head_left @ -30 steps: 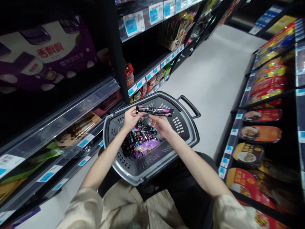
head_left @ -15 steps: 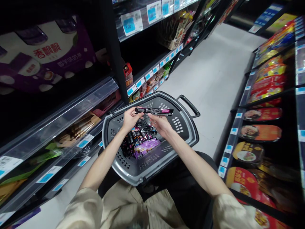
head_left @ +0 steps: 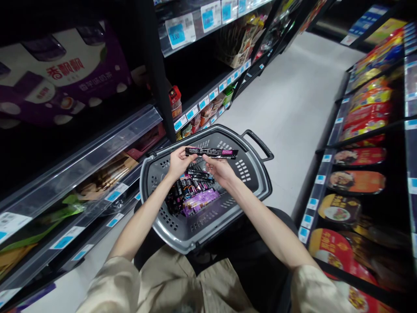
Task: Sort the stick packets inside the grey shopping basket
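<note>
A long, narrow black snack packet (head_left: pixel 211 152) with a pink patch near its right end is held level above the basket. My left hand (head_left: pixel 179 162) pinches its left end between thumb and fingers. Closed on its underside near the middle is my right hand (head_left: pixel 220 167). Below them, the grey shopping basket (head_left: pixel 208 238) holds several black slim packets (head_left: pixel 186 189) and purple packets (head_left: pixel 201 202) in a heap. My right hand hides part of the basket's inside.
Shelving with price tags (head_left: pixel 177 32) rises at left, bearing a purple carton (head_left: pixel 61 78). The basket's handle (head_left: pixel 259 143) juts toward the pale aisle floor (head_left: pixel 293 95). On the right, a shelf carries red packets (head_left: pixel 366 115) and round-lidded tubs (head_left: pixel 339 208).
The black packet has tilted very slightly and shifted a touch to the right in my fingers. Both hands and the basket stay in place.
</note>
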Tool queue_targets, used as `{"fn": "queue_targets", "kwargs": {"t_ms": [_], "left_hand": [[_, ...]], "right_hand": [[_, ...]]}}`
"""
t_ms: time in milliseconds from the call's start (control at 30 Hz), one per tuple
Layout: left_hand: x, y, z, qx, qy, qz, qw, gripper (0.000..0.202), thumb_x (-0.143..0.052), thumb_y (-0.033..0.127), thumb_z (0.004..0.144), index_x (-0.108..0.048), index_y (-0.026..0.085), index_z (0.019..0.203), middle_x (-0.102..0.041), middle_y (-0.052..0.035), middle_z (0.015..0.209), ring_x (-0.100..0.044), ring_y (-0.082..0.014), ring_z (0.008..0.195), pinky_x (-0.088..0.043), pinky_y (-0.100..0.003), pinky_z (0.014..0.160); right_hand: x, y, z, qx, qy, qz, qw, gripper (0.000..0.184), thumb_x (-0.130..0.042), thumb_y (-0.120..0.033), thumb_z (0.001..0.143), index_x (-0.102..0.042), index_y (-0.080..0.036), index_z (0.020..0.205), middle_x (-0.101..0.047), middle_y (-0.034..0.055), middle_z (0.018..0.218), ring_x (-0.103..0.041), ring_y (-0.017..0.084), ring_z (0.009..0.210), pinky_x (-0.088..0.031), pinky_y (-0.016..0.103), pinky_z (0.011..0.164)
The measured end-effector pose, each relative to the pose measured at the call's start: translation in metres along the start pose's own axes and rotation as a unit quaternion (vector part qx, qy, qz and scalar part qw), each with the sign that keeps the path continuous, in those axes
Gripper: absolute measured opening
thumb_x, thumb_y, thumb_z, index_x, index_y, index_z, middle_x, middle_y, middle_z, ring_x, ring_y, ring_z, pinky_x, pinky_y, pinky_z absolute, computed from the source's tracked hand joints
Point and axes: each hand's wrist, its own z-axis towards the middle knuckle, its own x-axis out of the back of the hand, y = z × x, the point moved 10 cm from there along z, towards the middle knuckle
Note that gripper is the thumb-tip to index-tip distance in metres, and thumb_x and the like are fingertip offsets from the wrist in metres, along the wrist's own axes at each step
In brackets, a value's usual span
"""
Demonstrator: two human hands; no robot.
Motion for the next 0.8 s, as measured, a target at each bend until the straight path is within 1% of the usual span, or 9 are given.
{"fn": "queue_targets", "kwargs": {"t_ms": [200,300,400,533,600,667,733,800], "left_hand": [[-0.002,0.002,-0.001,0.008,-0.003,-0.015,1.000,0.051,-0.094,0.043,0.063,-0.074,0.014,0.100,-0.079,-0.0055,0.092,-0.072,-0.0157,0.075,-0.064,-0.028,0.065],[-0.003,0.003,-0.002,0.004,-0.007,-0.016,1.000,0.050,-0.094,0.042,0.064,-0.074,0.015,0.100,-0.079,-0.0057,0.092,-0.072,-0.0158,0.075,-0.064,-0.027,0.064],[-0.004,0.005,-0.002,0.005,-0.004,-0.019,1.000,0.050,-0.094,0.042,0.063,-0.073,0.015,0.099,-0.079,-0.0057,0.092,-0.071,-0.0158,0.074,-0.063,-0.027,0.062],[-0.006,0.005,-0.004,0.020,0.000,-0.036,0.999,0.050,-0.097,0.039,0.058,-0.073,0.015,0.094,-0.077,-0.0037,0.086,-0.069,-0.0143,0.070,-0.062,-0.025,0.058],[-0.008,0.005,-0.005,0.025,0.000,-0.043,0.999,0.048,-0.097,0.039,0.058,-0.073,0.014,0.091,-0.076,-0.0028,0.083,-0.067,-0.0134,0.068,-0.061,-0.024,0.056],[-0.009,0.007,-0.005,0.023,-0.001,-0.042,0.999,0.047,-0.097,0.042,0.059,-0.072,0.014,0.087,-0.074,-0.0026,0.080,-0.066,-0.0132,0.067,-0.060,-0.024,0.055],[-0.009,0.008,-0.006,0.018,-0.003,-0.033,0.999,0.047,-0.096,0.046,0.060,-0.071,0.014,0.085,-0.074,-0.0028,0.079,-0.066,-0.0134,0.066,-0.060,-0.025,0.055],[-0.009,0.010,-0.006,0.015,-0.004,-0.027,1.000,0.049,-0.095,0.049,0.061,-0.069,0.014,0.081,-0.073,-0.0028,0.078,-0.065,-0.0130,0.065,-0.060,-0.025,0.054]], "right_hand": [[-0.007,0.010,-0.004,-0.053,-0.013,0.070,0.996,0.040,-0.102,-0.023,0.050,-0.072,-0.018,0.077,-0.070,-0.0033,0.074,-0.053,0.008,0.061,-0.043,0.024,0.057],[-0.010,0.008,-0.007,-0.038,-0.005,0.101,0.994,0.037,-0.101,-0.023,0.056,-0.072,-0.020,0.078,-0.071,-0.0035,0.078,-0.055,0.008,0.062,-0.045,0.022,0.057],[-0.013,0.006,-0.008,-0.025,-0.002,0.116,0.993,0.036,-0.100,-0.023,0.060,-0.068,-0.021,0.076,-0.070,-0.0048,0.079,-0.053,0.007,0.060,-0.046,0.022,0.057],[-0.013,0.007,-0.006,-0.019,0.003,0.118,0.993,0.044,-0.102,-0.029,0.057,-0.063,-0.021,0.075,-0.066,-0.0062,0.076,-0.046,0.006,0.056,-0.042,0.023,0.053],[-0.012,0.008,-0.005,-0.010,0.000,0.110,0.994,0.049,-0.104,-0.033,0.055,-0.060,-0.021,0.073,-0.059,-0.0083,0.067,-0.039,0.006,0.052,-0.038,0.024,0.051],[-0.012,0.007,-0.004,-0.001,-0.008,0.103,0.995,0.056,-0.105,-0.037,0.052,-0.054,-0.021,0.069,-0.045,-0.0115,0.057,-0.029,0.005,0.049,-0.032,0.024,0.048],[-0.012,0.007,-0.003,0.007,-0.014,0.097,0.995,0.062,-0.106,-0.042,0.049,-0.050,-0.022,0.067,-0.033,-0.0136,0.054,-0.020,0.006,0.048,-0.027,0.025,0.046],[-0.012,0.007,-0.003,0.013,-0.015,0.090,0.996,0.066,-0.105,-0.046,0.048,-0.047,-0.023,0.067,-0.028,-0.0141,0.055,-0.016,0.006,0.049,-0.024,0.025,0.046]]}}
